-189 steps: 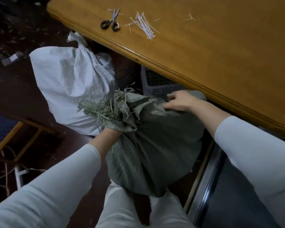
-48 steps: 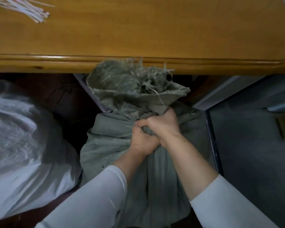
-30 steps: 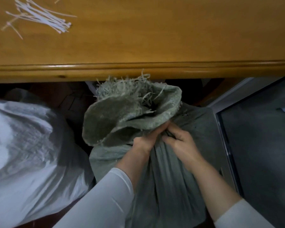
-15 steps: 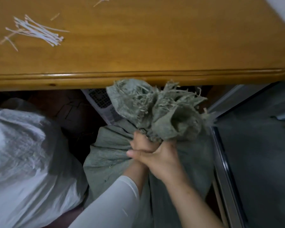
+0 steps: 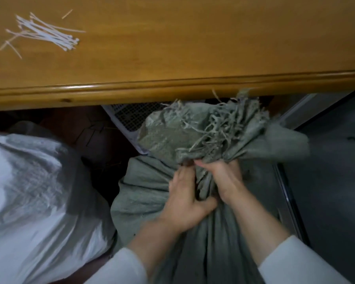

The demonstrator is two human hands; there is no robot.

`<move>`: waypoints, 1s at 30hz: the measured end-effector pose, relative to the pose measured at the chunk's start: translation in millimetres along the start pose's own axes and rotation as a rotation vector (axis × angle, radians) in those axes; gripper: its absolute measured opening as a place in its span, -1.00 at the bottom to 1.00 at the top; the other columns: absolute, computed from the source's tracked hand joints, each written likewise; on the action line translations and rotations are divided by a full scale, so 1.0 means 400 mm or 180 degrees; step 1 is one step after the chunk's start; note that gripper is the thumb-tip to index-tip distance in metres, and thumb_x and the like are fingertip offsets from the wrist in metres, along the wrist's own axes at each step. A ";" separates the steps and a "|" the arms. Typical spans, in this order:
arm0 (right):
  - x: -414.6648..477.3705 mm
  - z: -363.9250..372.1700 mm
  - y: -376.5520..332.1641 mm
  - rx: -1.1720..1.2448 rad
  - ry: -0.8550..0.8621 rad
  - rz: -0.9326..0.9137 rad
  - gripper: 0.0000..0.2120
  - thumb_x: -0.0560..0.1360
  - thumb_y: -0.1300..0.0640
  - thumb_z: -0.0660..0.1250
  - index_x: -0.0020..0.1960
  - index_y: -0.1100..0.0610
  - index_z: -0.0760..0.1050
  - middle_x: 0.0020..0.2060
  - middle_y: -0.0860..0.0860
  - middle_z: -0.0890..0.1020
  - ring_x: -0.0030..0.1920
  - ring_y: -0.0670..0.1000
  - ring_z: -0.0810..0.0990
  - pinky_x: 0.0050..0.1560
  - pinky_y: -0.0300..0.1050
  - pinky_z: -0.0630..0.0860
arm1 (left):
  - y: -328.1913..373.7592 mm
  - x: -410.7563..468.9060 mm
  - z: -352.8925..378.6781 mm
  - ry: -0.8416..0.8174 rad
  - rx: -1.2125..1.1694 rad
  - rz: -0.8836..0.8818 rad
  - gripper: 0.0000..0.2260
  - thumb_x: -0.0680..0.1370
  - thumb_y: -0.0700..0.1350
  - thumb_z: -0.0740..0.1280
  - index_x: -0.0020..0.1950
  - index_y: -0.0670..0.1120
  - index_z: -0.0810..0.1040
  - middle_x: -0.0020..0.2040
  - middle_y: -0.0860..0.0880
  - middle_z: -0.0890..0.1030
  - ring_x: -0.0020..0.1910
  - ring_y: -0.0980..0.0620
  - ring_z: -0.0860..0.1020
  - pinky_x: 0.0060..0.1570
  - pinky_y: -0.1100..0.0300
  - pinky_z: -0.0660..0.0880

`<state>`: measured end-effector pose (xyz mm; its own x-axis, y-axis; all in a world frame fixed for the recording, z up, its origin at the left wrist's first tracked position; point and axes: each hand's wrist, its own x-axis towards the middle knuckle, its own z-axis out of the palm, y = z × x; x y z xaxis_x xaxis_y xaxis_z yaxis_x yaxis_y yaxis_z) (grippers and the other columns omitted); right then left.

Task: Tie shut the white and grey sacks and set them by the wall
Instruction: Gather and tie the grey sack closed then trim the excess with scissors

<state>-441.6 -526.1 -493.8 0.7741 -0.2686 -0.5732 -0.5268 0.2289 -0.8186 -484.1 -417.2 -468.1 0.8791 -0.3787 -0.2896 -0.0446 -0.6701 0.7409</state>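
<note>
My left hand [image 5: 184, 203] and right hand [image 5: 223, 179], side by side, both clench the gathered neck of the grey-green woven sack [image 5: 148, 201]. The neck's long axis runs away from me toward the wooden surface [image 5: 193, 54]. The white plastic cable ties [image 5: 47, 37] lie up-left on it, nearer my left hand. The white woven sack [image 5: 29, 191] sits to the left. No tie seems fitted on the neck yet.

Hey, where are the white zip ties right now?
In the head view, the zip ties lie bundled on the wooden table, upper left, above the white sack and left of the grey sack.
</note>
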 end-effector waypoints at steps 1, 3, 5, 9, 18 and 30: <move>0.007 -0.002 -0.004 -0.0050 -0.0198 0.0085 -0.59 0.26 0.42 0.47 0.08 0.21 0.56 -0.15 0.01 0.65 -0.10 0.00 0.60 -0.10 -0.27 0.53 | -0.011 -0.014 -0.005 -0.0088 0.0158 -0.0019 -0.15 0.24 0.29 0.06 0.44 -0.14 0.23 0.39 -0.06 0.33 0.41 0.02 0.27 0.26 0.45 0.12; 0.024 0.006 -0.011 -0.0451 -0.0535 0.0186 -0.64 0.23 0.34 0.50 -0.01 0.13 0.59 -0.16 0.00 0.67 -0.05 0.04 0.62 0.08 -0.14 0.51 | -0.052 -0.041 -0.029 0.0032 0.0732 -0.0006 -0.28 0.31 0.25 0.10 0.37 -0.11 0.38 0.32 -0.03 0.46 0.31 0.00 0.43 0.24 0.38 0.28; 0.042 0.025 -0.029 -0.0707 -0.0822 0.0277 -0.66 0.25 0.27 0.49 0.01 0.11 0.61 -0.07 0.03 0.68 0.02 0.07 0.62 0.19 -0.06 0.49 | -0.069 -0.069 -0.073 0.0607 0.1344 0.0615 -0.51 0.39 0.10 0.23 0.23 -0.13 0.52 0.14 -0.04 0.59 0.10 -0.06 0.56 0.14 0.25 0.43; 0.044 0.066 -0.066 -0.1844 -0.1761 -0.0041 -0.59 0.55 0.25 0.21 0.37 0.32 0.32 0.31 0.19 0.45 0.18 -0.04 0.50 0.20 -0.32 0.38 | -0.090 -0.005 -0.142 0.0738 0.2775 0.2055 -0.55 0.59 -0.19 0.00 0.50 -0.16 0.11 0.51 -0.07 0.19 0.47 -0.03 0.16 0.44 0.05 0.00; 0.080 0.079 -0.024 -0.2520 -0.2064 -0.0091 -0.37 0.19 0.19 0.57 0.23 0.15 0.48 0.14 0.00 0.57 0.20 -0.03 0.49 0.26 -0.13 0.39 | -0.107 0.201 -0.206 -0.0367 0.3584 0.2637 -0.14 0.06 0.05 0.56 0.32 -0.15 0.45 -0.07 -0.04 0.66 -0.13 -0.05 0.62 -0.07 0.15 0.25; -0.127 0.086 0.101 -0.3301 -0.1424 -0.1638 0.22 0.21 -0.19 0.49 0.52 0.13 -0.26 0.53 0.02 -0.13 0.47 -0.14 -0.25 0.51 -0.08 -0.20 | -0.120 0.160 -0.240 -0.1751 0.1604 -0.1143 -0.74 0.41 0.02 0.34 -0.02 -0.12 0.57 -0.07 -0.10 0.61 -0.06 -0.10 0.55 0.02 0.08 0.53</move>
<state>-490.3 -471.0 -496.5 0.9175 0.2814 -0.2812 0.0026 -0.7110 -0.7032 -380.2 -348.0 -464.1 0.5283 -0.2577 -0.8090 -0.1278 -0.9661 0.2243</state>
